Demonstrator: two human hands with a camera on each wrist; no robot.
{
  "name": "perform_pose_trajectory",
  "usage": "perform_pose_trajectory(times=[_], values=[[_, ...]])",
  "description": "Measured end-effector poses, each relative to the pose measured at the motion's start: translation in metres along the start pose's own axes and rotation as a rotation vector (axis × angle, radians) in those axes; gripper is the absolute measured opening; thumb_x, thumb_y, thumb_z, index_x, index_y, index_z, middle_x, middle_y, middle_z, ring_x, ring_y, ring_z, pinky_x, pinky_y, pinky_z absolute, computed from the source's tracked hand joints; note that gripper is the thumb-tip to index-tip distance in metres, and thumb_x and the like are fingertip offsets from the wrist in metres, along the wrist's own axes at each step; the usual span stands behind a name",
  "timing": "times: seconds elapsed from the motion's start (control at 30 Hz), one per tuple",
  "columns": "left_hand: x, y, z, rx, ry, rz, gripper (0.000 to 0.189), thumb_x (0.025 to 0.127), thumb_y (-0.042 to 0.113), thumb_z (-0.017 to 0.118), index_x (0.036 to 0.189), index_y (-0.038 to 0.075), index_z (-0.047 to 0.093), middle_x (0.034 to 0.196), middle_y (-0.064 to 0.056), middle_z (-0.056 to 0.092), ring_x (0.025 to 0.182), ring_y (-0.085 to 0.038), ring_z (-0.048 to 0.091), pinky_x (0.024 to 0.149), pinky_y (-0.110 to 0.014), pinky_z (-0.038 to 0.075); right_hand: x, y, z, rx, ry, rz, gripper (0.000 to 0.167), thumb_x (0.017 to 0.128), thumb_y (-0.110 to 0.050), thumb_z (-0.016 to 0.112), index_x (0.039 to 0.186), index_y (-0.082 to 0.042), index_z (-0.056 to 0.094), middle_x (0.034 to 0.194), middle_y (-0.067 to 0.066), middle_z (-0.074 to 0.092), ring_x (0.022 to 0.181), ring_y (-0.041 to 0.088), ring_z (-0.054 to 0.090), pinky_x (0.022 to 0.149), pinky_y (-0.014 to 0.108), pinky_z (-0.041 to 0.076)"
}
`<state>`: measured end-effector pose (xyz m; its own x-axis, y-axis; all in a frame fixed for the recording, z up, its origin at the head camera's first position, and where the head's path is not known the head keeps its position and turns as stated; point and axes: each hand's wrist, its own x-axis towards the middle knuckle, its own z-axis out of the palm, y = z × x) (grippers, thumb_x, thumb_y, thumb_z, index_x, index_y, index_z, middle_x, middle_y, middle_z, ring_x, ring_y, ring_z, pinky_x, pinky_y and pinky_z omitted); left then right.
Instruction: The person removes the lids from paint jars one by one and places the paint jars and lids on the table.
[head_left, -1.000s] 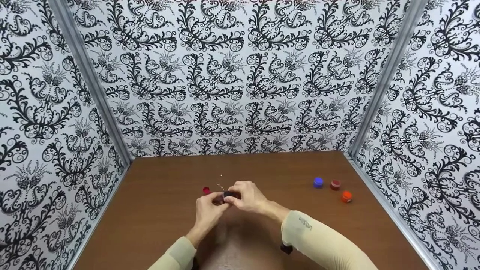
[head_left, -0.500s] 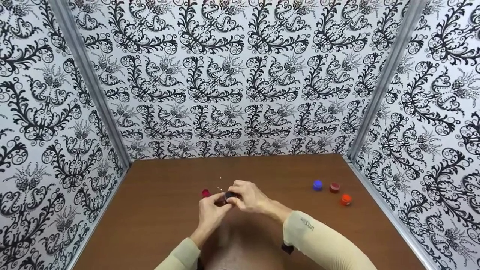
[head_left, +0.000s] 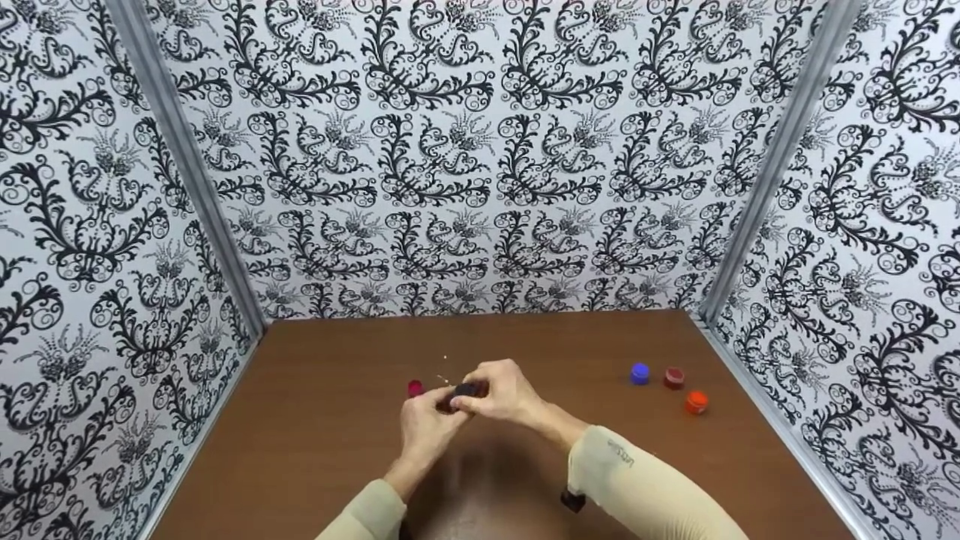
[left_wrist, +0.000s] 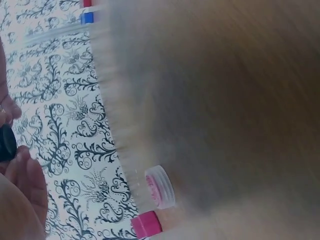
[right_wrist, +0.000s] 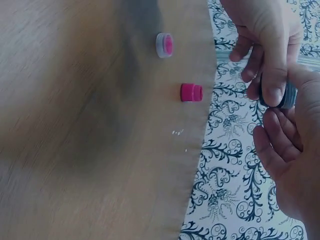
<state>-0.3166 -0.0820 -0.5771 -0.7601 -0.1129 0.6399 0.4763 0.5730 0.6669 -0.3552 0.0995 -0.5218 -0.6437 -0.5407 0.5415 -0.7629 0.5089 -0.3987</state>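
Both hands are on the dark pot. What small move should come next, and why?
Probably steady the dark pot with the left hand and gently twist its black end with the right hand: both grip it, the right by that end. On the table, a pink piece and a clear-rimmed piece lie apart, perhaps an opened pot. Whether that end is loose, I can't tell.

Pale cream sleeves [head_left: 656, 487], dark lettering [head_left: 621, 452] on right, black block [head_left: 572, 500] beneath
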Motion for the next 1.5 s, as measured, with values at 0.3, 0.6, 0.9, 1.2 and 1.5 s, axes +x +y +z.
perform_pose_trajectory(times=[0.3,0.6,0.9,1.2,1.5], values=[[0.000,0.002,0.007,-0.049,0.002,0.005,0.017,0.086,0.008,0.095,0.101,0.010,0.089,0.074,0.000,0.081,0.063,0.000,0.059,0.060,-0.013,0.048,0.003,-0.008,0.001,-0.082,0.098,0.022,0.023,0.091,-0.033,0.092,0.090,-0.010,0.087,0.074,0.007,0.072,0.068,0.001,0.049,0.064,0.018,0.041],[0.001,-0.006,0.001,-0.275,-0.140,-0.024,0.024,0.087,-0.002,0.082,0.106,0.013,0.088,0.067,-0.001,0.078,0.059,0.003,0.060,0.055,-0.012,0.049,0.011,-0.004,-0.007,-0.039,-0.034,-0.178,0.015,0.093,-0.023,0.084,0.094,-0.008,0.081,0.078,0.010,0.063,0.072,0.002,0.044,0.065,0.017,0.039],[0.001,-0.005,-0.004,-0.374,-0.241,-0.177,0.022,0.092,0.013,0.093,0.113,0.011,0.089,0.088,-0.009,0.086,0.071,0.001,0.071,0.066,-0.016,0.058,0.010,0.002,-0.016,-0.048,-0.179,-0.201,0.016,0.096,-0.023,0.085,0.105,-0.009,0.084,0.087,0.010,0.066,0.076,0.006,0.051,0.070,0.016,0.043],[0.002,0.000,-0.007,-0.327,-0.132,-0.197,0.027,0.088,0.018,0.098,0.112,0.009,0.089,0.094,-0.009,0.088,0.077,-0.006,0.078,0.070,-0.017,0.062,0.006,0.001,-0.017,0.009,-0.085,-0.082,0.028,0.091,-0.031,0.092,0.109,-0.011,0.087,0.088,0.009,0.078,0.074,0.017,0.068,0.069,0.014,0.049],[0.005,0.003,-0.006,-0.327,-0.079,-0.179,0.025,0.087,0.015,0.098,0.110,0.010,0.090,0.094,-0.012,0.088,0.077,-0.006,0.080,0.071,-0.022,0.065,0.001,-0.002,-0.011,0.120,0.078,0.134,0.037,0.082,-0.036,0.102,0.102,-0.008,0.087,0.088,0.008,0.085,0.072,0.019,0.078,0.067,0.020,0.061]])
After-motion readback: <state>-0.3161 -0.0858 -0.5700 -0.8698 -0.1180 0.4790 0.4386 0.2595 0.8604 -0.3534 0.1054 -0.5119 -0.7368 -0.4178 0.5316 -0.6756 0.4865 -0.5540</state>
